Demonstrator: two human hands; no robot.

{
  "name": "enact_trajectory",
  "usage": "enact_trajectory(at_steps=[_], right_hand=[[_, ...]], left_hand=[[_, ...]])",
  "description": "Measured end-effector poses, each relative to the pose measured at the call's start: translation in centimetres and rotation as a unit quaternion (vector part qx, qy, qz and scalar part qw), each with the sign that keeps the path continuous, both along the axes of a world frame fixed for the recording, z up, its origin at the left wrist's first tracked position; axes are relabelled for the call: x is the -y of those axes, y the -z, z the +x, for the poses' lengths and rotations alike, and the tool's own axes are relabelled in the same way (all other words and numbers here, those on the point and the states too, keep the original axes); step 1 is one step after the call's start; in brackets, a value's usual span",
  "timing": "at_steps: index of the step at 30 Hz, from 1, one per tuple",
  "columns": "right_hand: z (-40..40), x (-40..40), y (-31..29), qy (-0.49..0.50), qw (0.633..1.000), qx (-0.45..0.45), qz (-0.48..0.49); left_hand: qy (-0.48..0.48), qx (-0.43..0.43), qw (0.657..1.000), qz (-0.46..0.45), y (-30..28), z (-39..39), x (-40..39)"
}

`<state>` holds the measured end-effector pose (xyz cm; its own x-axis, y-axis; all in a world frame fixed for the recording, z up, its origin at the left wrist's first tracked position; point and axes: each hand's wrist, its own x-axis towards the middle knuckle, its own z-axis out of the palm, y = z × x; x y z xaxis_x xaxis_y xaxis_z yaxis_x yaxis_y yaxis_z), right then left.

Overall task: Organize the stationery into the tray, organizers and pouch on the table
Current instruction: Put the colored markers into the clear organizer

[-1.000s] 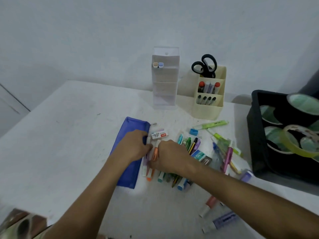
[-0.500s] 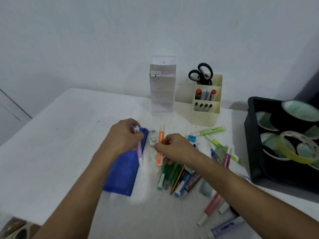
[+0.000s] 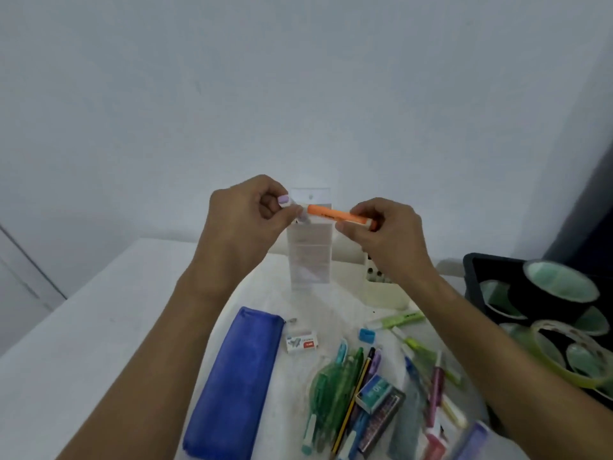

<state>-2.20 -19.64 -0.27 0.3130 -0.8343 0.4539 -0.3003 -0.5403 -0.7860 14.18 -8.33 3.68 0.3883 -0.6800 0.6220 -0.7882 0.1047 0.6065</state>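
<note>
Hands: left (image 3: 247, 217) pinches lilac-capped marker (image 3: 292, 207), right (image 3: 381, 227) holds orange highlighter (image 3: 338, 215) level, pointing left

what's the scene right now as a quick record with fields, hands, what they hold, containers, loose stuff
left hand: grips lilac-capped marker
right hand: grips orange highlighter, held level
clear organizer: upright, behind the hands
cream organizer: partly hidden by right arm
blue pouch: flat on table
black tray: holds tape rolls
loose pile: pens, pencil, staple boxes
</note>
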Motion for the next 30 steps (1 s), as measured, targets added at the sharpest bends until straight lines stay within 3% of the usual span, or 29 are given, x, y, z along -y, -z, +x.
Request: enact_trajectory(at_steps=[3, 12, 19, 23, 30], right_hand=[[0.4, 0.8, -0.4, 0.026, 0.999, 0.015, -0.029], [3.2, 1.9, 0.7, 0.004, 0.984, -0.108, -0.144], [4.8, 3.3, 1.5, -0.066, 0.964, -0.213, -0.146], [5.4, 4.0, 1.6, -0.089, 0.956, -0.251, -0.124], [5.6, 4.4, 2.2, -0.077, 0.956, -0.24, -0.15]], left_hand=[[0.011, 0.011, 1.0, -0.004, 0.6, 0.0, 1.6], [0.007, 0.062, 0.997, 0.039, 4.2, 0.7, 4.8], [-0.011, 0.166, 0.976, 0.143, 4.7, 1.2, 6.1], [-0.013, 0.175, 0.971, 0.165, 4.6, 1.4, 6.8], [0.002, 0.184, 0.971, 0.153, 4.8, 1.9, 7.4]])
